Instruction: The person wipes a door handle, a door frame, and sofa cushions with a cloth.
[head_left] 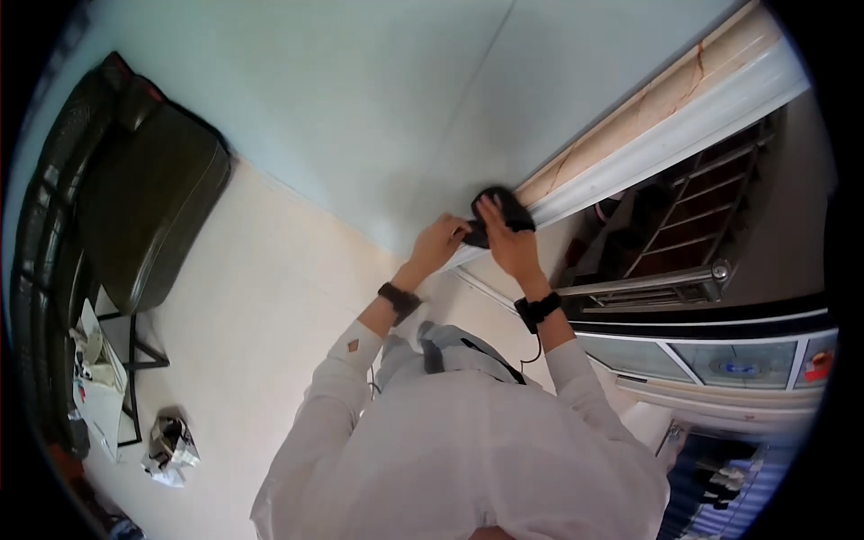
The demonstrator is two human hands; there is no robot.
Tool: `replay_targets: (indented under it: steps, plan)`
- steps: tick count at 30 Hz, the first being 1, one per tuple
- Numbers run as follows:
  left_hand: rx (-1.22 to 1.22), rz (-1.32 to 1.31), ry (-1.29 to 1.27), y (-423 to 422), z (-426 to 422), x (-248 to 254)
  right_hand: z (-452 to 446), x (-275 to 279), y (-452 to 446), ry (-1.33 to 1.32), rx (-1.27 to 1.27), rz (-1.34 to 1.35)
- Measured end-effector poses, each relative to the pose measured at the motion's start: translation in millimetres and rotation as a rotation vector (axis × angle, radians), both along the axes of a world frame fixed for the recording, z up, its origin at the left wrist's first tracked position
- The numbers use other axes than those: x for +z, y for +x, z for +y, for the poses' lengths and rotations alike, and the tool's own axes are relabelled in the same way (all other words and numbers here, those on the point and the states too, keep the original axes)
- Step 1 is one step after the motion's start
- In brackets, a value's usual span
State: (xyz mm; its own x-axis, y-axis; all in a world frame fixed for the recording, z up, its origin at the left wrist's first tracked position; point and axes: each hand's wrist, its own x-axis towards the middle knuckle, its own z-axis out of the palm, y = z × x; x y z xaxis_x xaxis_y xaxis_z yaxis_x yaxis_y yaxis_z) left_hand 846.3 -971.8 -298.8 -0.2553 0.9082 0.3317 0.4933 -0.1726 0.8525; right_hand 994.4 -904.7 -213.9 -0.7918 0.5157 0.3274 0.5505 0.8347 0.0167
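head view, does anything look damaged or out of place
The left sleeve has a small brownish mark near the wristband, odd against plain white; hole or patch, I can't tell. The black object under the right hand is too blurred to judge.

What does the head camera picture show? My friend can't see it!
A person's left hand and right hand are at a blurry black object near a pale wall, with the right hand's fingers over the object; what it is, I can't tell. A dark sofa stands at the picture's left.
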Motion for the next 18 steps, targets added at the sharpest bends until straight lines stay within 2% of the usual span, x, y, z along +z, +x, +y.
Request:
replay_targets:
  steps: [1,4,6,8,11,14,18]
  plan:
    - [0.011,-0.030,0.022,2.5,9.3,17.3,11.3,10.7,-0.6,0.187,0.135,0.139]
    - [0.080,-0.046,0.032,17.9,27.4,47.8,17.4,47.9,9.6,0.241,0.157,0.051]
    - [0.114,-0.010,0.038,23.7,38.7,45.1,23.3,58.7,17.8,0.279,0.218,-0.030]
    - [0.121,0.059,0.057,23.3,49.5,20.6,25.9,53.8,25.4,0.273,0.195,-0.066]
    - [0.071,-0.074,-0.034,21.3,35.4,28.7,26.8,46.3,23.7,0.241,0.218,0.004]
    - [0.009,-0.036,0.046,7.4,22.6,15.9,29.8,34.6,17.6,0.171,0.268,0.138]
    - [0.033,-0.036,0.023,1.4,-2.8,32.4,31.7,18.7,14.5,0.149,0.305,0.238]
